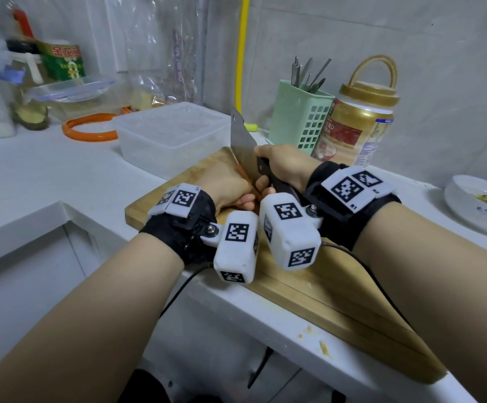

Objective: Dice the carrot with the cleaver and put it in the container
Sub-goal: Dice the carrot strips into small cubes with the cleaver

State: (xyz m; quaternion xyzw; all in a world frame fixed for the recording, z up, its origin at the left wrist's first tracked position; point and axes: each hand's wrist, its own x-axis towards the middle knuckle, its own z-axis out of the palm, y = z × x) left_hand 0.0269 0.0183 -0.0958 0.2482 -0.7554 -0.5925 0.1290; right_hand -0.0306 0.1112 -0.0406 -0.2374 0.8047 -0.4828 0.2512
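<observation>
Gripping the cleaver [243,141] handle, the right hand [283,167] is setting its blade beside the left hand [225,184], whose curled fingers are pinning the carrot [243,175] to the cutting board [338,301].

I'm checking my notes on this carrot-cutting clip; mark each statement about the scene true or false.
1. The right hand grips the cleaver by its handle. True.
2. The container already holds diced carrot. False: it looks empty.
3. The left hand rests on the carrot on the cutting board. True.
4. The utensil holder is red. False: it is pale green.
5. The container stands at the near edge of the board. False: it stands beyond the far edge.
</observation>
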